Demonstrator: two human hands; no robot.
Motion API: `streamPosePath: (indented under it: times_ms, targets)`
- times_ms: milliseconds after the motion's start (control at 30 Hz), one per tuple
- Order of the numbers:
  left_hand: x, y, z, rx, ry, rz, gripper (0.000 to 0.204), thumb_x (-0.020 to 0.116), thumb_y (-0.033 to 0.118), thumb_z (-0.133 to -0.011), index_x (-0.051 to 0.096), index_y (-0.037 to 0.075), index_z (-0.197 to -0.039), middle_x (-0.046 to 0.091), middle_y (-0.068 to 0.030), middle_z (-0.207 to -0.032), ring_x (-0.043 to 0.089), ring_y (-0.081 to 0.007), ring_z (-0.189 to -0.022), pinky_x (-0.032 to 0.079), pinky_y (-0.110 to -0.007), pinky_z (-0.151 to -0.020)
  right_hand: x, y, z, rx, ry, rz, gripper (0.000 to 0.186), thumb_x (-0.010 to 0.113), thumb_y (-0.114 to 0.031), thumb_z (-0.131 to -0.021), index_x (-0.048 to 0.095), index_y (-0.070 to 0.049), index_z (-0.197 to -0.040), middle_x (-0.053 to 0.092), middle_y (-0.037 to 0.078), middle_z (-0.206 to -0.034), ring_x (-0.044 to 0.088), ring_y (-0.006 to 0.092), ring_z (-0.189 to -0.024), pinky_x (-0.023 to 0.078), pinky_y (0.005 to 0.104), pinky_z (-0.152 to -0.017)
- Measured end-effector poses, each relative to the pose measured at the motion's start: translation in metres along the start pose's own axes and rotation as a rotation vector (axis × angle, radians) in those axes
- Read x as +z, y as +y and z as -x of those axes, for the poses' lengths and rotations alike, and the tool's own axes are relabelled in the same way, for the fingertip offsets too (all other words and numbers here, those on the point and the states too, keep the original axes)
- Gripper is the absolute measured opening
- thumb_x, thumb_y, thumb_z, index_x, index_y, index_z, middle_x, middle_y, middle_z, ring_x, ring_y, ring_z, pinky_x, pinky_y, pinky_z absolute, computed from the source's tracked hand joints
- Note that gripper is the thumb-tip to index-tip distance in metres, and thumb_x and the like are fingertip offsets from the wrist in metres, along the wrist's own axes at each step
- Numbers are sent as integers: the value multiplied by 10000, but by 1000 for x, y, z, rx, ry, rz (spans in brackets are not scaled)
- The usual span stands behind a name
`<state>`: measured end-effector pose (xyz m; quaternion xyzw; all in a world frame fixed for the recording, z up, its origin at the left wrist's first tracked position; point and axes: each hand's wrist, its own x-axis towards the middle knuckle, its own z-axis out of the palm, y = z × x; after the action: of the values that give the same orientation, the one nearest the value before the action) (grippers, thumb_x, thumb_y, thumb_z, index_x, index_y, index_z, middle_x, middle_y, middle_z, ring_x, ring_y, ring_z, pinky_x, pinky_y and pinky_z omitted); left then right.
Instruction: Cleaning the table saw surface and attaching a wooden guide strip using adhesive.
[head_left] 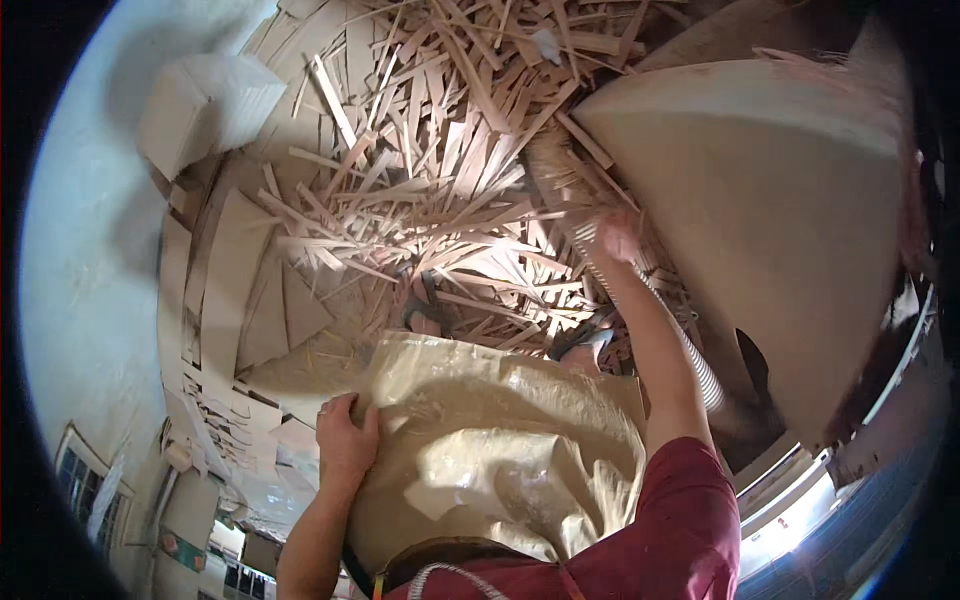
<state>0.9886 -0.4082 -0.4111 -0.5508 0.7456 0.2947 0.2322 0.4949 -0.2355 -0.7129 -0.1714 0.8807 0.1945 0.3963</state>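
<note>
A tan, shiny, crinkled apron (pixel 500 400) spreads across my front, its far edge over my feet. Against its left edge lies my left hand (pixel 347 440), thumb and fingers a little apart, with nothing visible in it. My right arm stretches forward on the right side. At its end, my right hand (pixel 617 237) is bright and blurred beside a ribbed grey hose (pixel 690 345) and some wood strips; its fingers cannot be made out. Loose thin wood strips (pixel 450 140) lie heaped ahead of both hands.
My sandalled feet (pixel 425 305) stand among the strips. A large pale curved panel (pixel 760 200) rises on the right. Flat board pieces (pixel 235 270) lean along the left side, below a pale box-shaped block (pixel 205 110) by the wall.
</note>
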Motion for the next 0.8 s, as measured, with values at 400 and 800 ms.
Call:
streamPosePath:
  times_ms: [400,800]
  targets:
    - [-14,15,5,-50,-40,-44,375,787,276,-916,727,1,-1163,717,-229,-1121,668,-427,-1081,534,-503,-964,-36,-80,-21,-342,328,202,679,697,-373,-997,417,-250,-1604,434,236,-1571,528,462,-1379,551,572,-1046]
    - [-4,10,26,-91,-102,-74,389,776,283,-901,727,12,-1175,718,-233,-1125,664,-435,-1091,531,-522,-970,-161,-202,218,-993,-176,103,303,663,-144,-1026,702,-97,-1323,712,181,-1185,746,273,-948,681,388,-720]
